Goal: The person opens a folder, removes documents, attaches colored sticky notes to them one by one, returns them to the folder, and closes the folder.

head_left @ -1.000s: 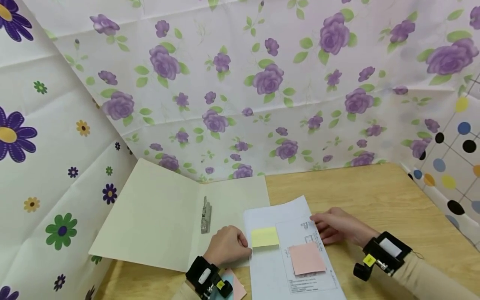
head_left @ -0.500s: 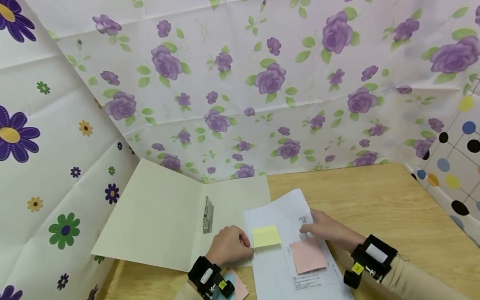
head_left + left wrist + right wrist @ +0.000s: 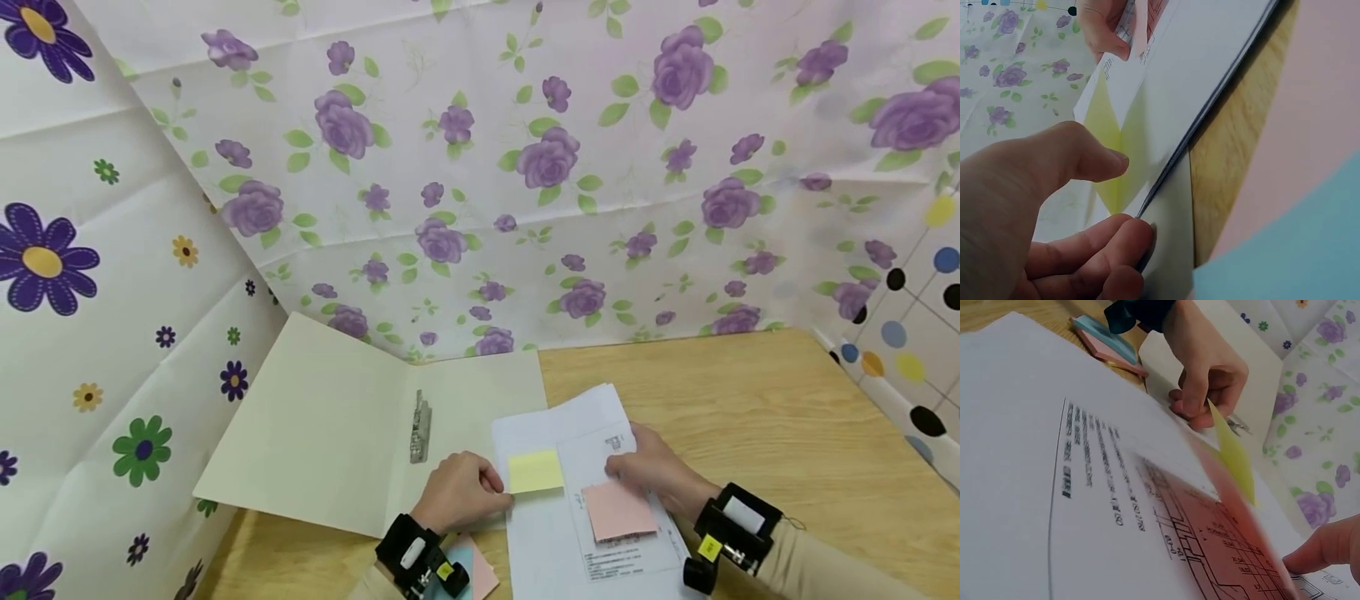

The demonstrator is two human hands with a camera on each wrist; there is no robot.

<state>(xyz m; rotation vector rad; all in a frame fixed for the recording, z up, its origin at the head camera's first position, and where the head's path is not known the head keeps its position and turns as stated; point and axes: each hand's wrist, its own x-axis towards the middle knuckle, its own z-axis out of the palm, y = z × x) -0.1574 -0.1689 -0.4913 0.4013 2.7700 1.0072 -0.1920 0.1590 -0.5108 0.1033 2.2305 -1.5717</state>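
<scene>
A stack of white paper lies partly over the open folder's right side. My left hand is at its left edge, with curled fingers under the edge and the thumb above, near a yellow sticky note. In the left wrist view, the stack's dark edge meets my left fingertips. At the stack's right edge, my right hand grips the sheets, thumb on top and the other fingers hidden beneath. A pink sticky note sits on a printed drawing below that thumb; its free edge stands up in the right wrist view.
The cream folder lies open at the left, its cover raised toward the side wall. A metal clip is fixed near its fold. Loose pink notes and blue notes lie by my left wrist. Flowered sheets surround the wooden table.
My right hand has moved left, from beside the stack's right edge to a grip with the thumb on the printed sheet. The stack's far corner has shifted slightly. My left hand stays at the left edge.
</scene>
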